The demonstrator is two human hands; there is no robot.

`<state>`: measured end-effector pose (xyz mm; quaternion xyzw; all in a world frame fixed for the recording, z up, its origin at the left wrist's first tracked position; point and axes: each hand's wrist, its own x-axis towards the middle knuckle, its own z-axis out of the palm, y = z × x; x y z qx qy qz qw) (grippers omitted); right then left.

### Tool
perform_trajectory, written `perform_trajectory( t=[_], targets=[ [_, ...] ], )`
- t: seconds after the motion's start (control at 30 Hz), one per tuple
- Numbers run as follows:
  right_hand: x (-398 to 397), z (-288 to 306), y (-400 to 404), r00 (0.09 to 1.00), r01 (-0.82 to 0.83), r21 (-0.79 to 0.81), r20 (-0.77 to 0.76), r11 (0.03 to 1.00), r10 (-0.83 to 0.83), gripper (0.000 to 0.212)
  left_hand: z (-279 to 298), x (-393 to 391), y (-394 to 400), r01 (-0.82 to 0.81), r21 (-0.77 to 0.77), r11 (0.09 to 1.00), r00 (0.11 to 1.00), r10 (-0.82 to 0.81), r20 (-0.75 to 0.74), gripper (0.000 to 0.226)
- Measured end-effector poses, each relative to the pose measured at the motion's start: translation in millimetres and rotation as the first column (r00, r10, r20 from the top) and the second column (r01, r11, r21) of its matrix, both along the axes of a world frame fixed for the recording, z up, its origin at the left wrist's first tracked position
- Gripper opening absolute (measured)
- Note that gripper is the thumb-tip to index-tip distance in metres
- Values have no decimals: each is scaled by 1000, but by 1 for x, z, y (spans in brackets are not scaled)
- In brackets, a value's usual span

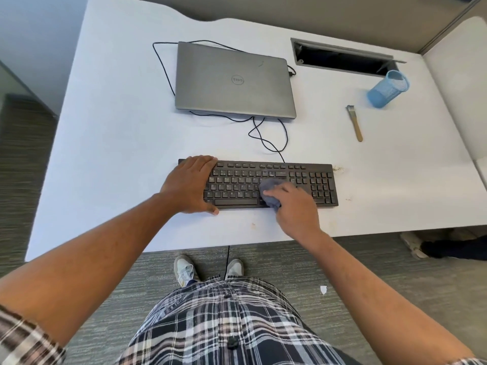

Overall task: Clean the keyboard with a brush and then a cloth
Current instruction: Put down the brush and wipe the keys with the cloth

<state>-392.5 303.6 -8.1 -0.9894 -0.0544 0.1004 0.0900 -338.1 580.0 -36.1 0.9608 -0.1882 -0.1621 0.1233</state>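
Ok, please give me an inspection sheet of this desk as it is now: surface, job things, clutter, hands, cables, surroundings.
Surface: white desk, crumbs by the keyboard's right end.
Job things: keyboard at the front edge; cloth on its keys; brush lying apart, back right.
Clutter: closed laptop; blue mesh cup, tipped on its side.
Hands: left hand rests flat on the keyboard's left end; right hand holds the cloth.
Cables: black cable loops from keyboard toward laptop.
Surroundings: open cable slot; grey carpet; paper scrap on the floor.
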Motion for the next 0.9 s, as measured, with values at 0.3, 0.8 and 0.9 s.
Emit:
perform_trajectory(
  t=[0.3, 0.8, 0.9],
  targets=[
    [1, 28, -19, 932, 359, 247, -45, 900, -360, 42, 2, -1, 1, -1, 3, 1000, 1000, 1, -2, 142],
    [-6, 37, 74, 937, 348, 451, -131, 822, -324, 40, -2, -1, 4, 16, -11, 1000, 1000, -16, 16, 141],
    [5, 44, 43, 888, 452, 280, -56, 847, -456, 35, -4, -1, 4, 22, -7, 1000, 1000, -22, 7, 142]
  ],
)
